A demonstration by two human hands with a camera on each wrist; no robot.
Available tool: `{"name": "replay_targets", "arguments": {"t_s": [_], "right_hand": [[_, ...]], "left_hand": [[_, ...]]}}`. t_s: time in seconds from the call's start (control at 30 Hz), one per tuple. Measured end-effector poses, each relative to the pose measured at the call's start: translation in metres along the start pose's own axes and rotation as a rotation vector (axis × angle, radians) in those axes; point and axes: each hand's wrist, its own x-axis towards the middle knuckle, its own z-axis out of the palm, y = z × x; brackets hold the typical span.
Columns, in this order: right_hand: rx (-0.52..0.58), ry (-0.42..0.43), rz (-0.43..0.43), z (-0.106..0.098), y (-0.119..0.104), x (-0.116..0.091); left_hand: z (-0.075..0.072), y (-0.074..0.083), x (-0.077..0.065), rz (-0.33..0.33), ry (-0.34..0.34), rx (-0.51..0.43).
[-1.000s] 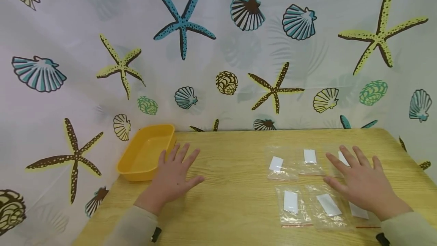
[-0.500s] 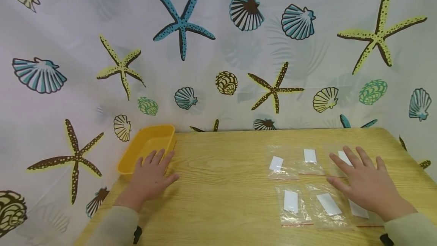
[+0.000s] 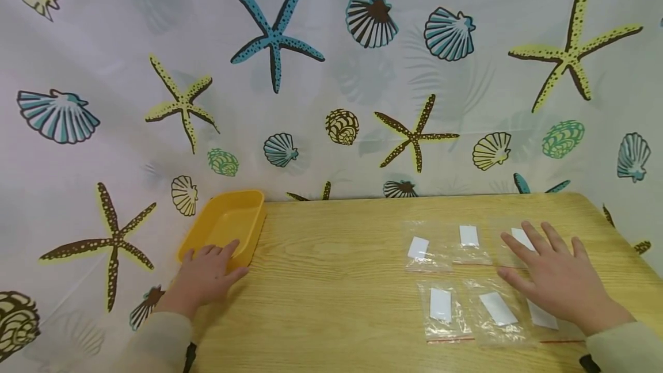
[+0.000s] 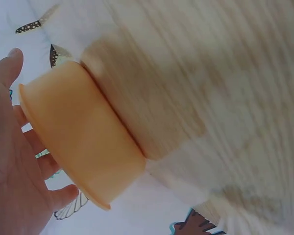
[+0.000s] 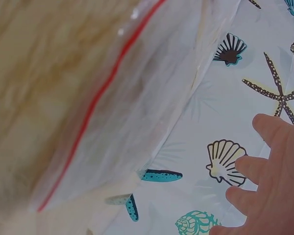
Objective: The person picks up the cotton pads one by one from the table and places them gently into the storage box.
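Observation:
A yellow plastic tray stands at the table's back left. My left hand is at its near edge, fingers stretched over the rim; whether they touch it, I cannot tell. In the left wrist view the thumb stands apart from the tray wall, and the fingers are partly hidden behind the rim. My right hand is spread above the rightmost clear zip bags, partly covering them. Several such bags lie in two rows, each showing a white card. The right wrist view shows a bag's red zip strip close up.
The wooden table extends between the tray and the bags. A white curtain printed with starfish and shells hangs behind the table and along both sides.
My left hand has moved left and a little toward me, from right of the tray to its near edge. The right hand has shifted only slightly right. The bags have not moved.

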Motion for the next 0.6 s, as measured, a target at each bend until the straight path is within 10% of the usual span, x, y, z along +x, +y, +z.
{"name": "replay_targets", "arguments": {"t_s": [0.6], "right_hand": [[-0.022,-0.009,0.001,0.002,0.003,0.0]], "left_hand": [[0.011,-0.017,0.012,-0.033,-0.082,-0.059]]}}
